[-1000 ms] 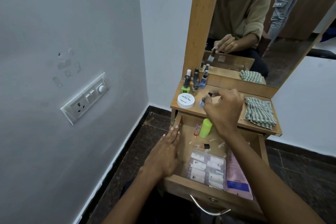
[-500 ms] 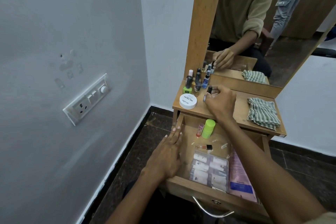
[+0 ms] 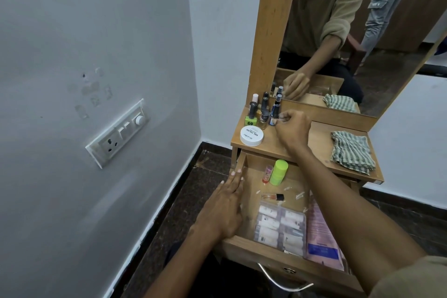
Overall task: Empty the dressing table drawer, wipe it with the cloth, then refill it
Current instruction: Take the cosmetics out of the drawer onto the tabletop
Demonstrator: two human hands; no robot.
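Observation:
The wooden drawer (image 3: 263, 250) stands pulled open under the dressing table top (image 3: 319, 143). Inside lie a lime-green tube (image 3: 278, 172), a small red bottle (image 3: 267, 173), a small vial with a black cap (image 3: 273, 196), a clear pack of sachets (image 3: 280, 230) and a pink packet (image 3: 320, 237). My left hand (image 3: 225, 210) rests flat on the drawer's left wall, fingers straight. My right hand (image 3: 291, 128) is over the table top and pinches a small blue bottle (image 3: 273, 119) that stands beside the other bottles. The striped cloth (image 3: 352, 152) lies folded at the right of the top.
A white round jar (image 3: 251, 136) and a cluster of small bottles (image 3: 257, 111) stand at the top's left end, against the mirror (image 3: 362, 31). A grey wall with a switch panel (image 3: 118, 133) is close on the left. The floor is dark stone.
My right hand has carried the small blue bottle from above the middle of the table top back and left to the bottle cluster. The left hand has stayed on the drawer wall.

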